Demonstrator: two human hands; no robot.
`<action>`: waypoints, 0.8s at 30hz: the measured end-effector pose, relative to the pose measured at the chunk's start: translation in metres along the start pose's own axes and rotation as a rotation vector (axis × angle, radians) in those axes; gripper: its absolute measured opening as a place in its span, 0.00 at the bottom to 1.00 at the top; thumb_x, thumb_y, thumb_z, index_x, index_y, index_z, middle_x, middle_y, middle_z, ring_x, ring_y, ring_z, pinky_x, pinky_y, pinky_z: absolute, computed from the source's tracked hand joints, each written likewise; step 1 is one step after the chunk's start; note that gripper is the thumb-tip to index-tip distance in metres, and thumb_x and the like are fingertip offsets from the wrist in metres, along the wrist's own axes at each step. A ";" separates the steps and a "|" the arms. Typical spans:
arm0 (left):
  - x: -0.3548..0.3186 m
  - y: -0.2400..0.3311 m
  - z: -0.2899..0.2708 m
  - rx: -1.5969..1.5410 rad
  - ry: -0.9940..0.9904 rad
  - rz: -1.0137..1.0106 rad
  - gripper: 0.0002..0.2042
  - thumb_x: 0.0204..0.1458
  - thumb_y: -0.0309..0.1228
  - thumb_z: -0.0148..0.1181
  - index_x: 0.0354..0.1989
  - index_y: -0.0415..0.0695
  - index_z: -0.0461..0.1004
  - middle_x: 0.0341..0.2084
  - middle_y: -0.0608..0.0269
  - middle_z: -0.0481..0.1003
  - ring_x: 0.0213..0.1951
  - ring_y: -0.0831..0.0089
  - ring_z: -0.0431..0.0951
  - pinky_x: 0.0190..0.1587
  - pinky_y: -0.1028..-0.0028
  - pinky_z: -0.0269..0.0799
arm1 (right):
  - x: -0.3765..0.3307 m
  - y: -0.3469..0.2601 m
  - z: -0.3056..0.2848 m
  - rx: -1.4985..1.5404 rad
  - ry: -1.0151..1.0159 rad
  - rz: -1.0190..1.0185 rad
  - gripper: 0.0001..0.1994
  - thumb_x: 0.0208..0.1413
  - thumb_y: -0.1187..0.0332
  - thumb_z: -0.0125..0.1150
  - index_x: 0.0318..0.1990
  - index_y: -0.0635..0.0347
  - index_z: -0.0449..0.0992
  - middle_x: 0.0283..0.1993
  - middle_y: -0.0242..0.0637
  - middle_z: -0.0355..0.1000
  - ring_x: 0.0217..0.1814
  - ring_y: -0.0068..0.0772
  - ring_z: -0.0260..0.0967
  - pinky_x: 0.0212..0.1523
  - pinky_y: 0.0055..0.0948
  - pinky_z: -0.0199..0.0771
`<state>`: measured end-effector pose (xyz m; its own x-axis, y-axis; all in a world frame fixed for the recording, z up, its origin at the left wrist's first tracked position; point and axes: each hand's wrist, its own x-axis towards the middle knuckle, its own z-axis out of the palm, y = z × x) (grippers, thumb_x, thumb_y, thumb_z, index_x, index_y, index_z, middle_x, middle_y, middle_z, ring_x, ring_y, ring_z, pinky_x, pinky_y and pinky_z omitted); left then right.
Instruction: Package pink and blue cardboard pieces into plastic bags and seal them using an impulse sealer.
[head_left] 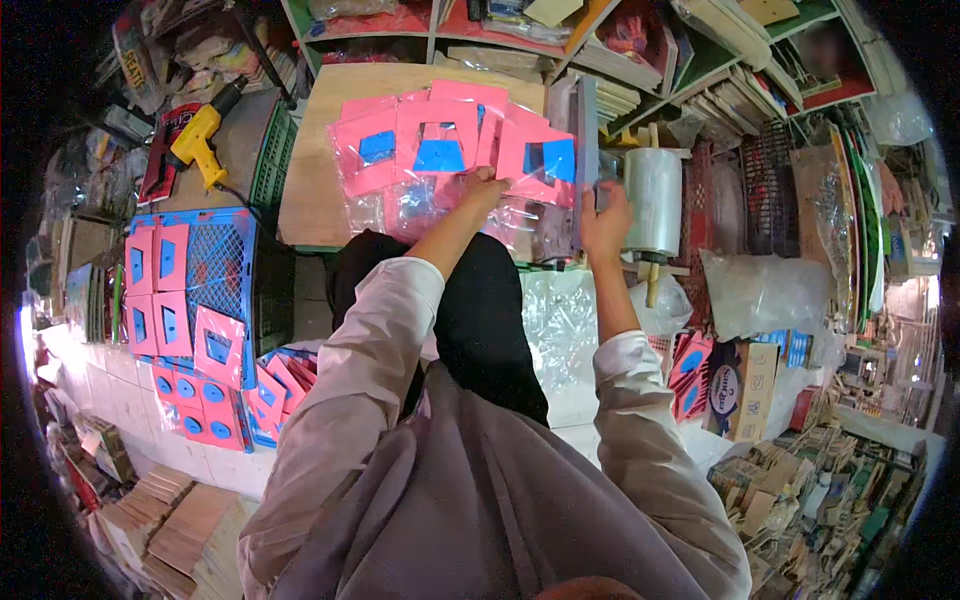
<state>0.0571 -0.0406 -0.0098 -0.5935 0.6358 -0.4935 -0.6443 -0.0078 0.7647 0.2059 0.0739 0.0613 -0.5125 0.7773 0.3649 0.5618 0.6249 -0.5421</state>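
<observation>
Pink cards with blue shapes, in clear plastic, overlap across the wooden table point(318, 120). My left hand point(482, 190) reaches onto their near edge, its fingers closed on the clear wrap of a pink card point(512, 150). Beside the rightmost card, which shows a blue trapezoid, a long grey bar point(588, 120) runs along the table's right side. My right hand point(607, 222) is at the near end of this bar, fingers bent against it. Its grip there is partly hidden.
A roll of clear film point(652, 200) stands right of the bar. On the left, more pink cards point(157, 262) lie on a blue crate point(222, 250), behind it a yellow glue gun point(198, 140). Shelves point(480, 35) line the back. Cardboard pieces point(820, 500) are heaped at lower right.
</observation>
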 end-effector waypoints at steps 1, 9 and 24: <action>0.000 -0.002 0.000 -0.009 -0.014 0.028 0.09 0.47 0.22 0.54 0.37 0.35 0.66 0.33 0.59 0.68 0.35 0.69 0.72 0.40 0.70 0.75 | 0.000 0.002 0.001 0.004 -0.005 0.026 0.19 0.47 0.56 0.57 0.36 0.65 0.69 0.38 0.46 0.67 0.45 0.47 0.61 0.46 0.44 0.57; -0.001 0.003 0.007 0.026 0.049 0.037 0.12 0.46 0.19 0.55 0.40 0.33 0.66 0.35 0.58 0.69 0.37 0.68 0.72 0.36 0.72 0.76 | 0.014 0.013 0.003 0.219 -0.380 0.479 0.30 0.44 0.46 0.58 0.44 0.67 0.68 0.48 0.54 0.65 0.49 0.44 0.63 0.46 0.33 0.63; -0.211 0.084 -0.260 -0.141 0.299 0.610 0.19 0.50 0.23 0.51 0.51 0.37 0.61 0.40 0.60 0.70 0.40 0.71 0.72 0.41 0.72 0.71 | -0.164 0.154 -0.059 0.542 -0.332 0.627 0.34 0.55 0.43 0.41 0.54 0.68 0.62 0.52 0.46 0.63 0.52 0.39 0.61 0.52 0.31 0.60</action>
<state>0.0031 -0.3760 0.0513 -0.9640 0.2458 -0.1010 -0.1976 -0.4090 0.8909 0.4149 0.0472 -0.0368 -0.4231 0.8510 -0.3112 0.4606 -0.0938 -0.8826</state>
